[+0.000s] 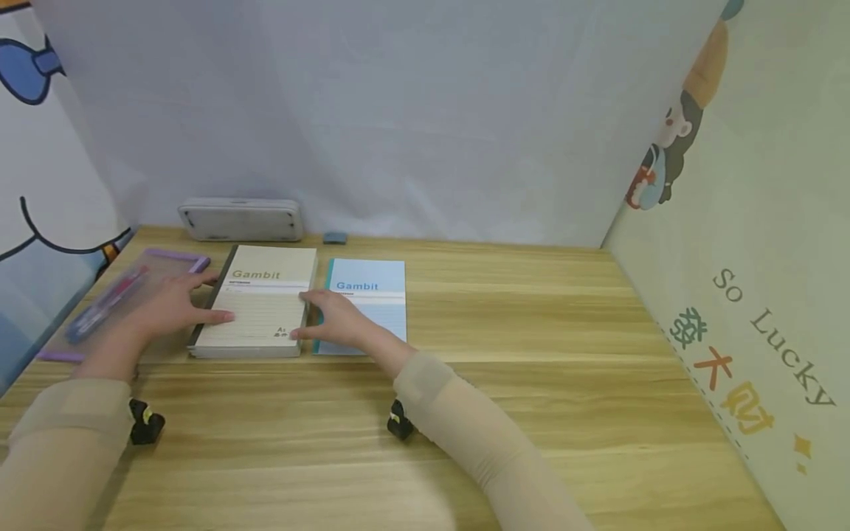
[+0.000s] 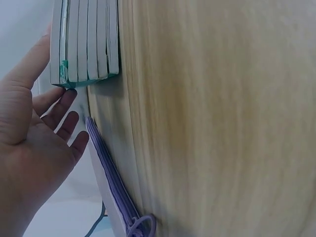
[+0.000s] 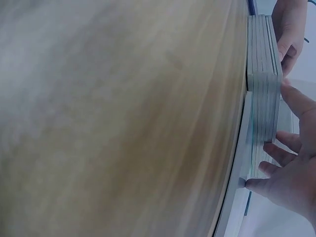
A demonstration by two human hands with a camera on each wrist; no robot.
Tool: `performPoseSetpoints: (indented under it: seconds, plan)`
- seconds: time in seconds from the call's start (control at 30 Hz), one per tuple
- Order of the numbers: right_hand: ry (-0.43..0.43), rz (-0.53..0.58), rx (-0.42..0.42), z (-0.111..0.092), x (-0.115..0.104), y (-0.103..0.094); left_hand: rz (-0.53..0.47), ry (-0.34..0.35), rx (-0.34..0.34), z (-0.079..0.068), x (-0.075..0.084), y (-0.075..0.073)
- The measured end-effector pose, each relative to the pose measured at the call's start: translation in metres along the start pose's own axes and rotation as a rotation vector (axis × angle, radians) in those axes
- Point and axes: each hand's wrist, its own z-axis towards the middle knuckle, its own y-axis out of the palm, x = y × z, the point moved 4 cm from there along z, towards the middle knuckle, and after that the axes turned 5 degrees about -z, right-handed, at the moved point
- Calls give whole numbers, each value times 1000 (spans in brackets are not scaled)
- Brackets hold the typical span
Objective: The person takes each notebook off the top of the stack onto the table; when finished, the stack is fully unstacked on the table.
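Observation:
A stack of several notebooks (image 1: 268, 313) with a cream "Gambit" cover on top lies on the table, its dark spine to the left. At that spine, my left hand (image 1: 166, 306) has its fingers against the edge and its thumb over the top cover. In the left wrist view, the fingertips touch the stack's lower corner (image 2: 84, 44). My right hand (image 1: 339, 317) lies along the opposite side, fingers spread against the page edges (image 3: 264, 103) and thumb near the front right corner. Beneath its wrist is a blue "Gambit" notebook (image 1: 375, 287), partly covered by the hand.
To the left lies a purple-edged zip pouch (image 1: 166, 265) with pens (image 1: 109, 302) in it. A pale pencil case (image 1: 242, 221) stands at the back, with a small blue block (image 1: 335, 238) beside it. Cloth panels border the table behind and at both sides.

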Motion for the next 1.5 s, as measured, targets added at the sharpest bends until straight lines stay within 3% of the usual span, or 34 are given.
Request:
performPoseSetpoints:
  seconds: [0.23, 0.37, 0.5, 0.7, 1.03, 1.23, 1.5]
  plan:
    - [-5, -38, 19, -1, 1, -2, -116, -31, -22, -1, -3, 2]
    - [-7, -40, 26, -3, 1, -4, -204, -27, -15, -1, -3, 2]
    - [-8, -20, 39, -6, 3, -10, -227, -9, -2, -1, 4, -2]
    - [-12, 35, 73, -16, 11, -28, -219, 29, 8, -1, 29, -12]
    - [-10, 35, 118, -40, 26, -58, -159, 39, 29, 0, 73, -21]
    - [-12, 72, 141, -53, 43, -75, -156, 125, 48, 4, 100, -20]
    - [-5, 123, 176, -78, 71, -104, -204, 229, 24, 19, 142, -12]
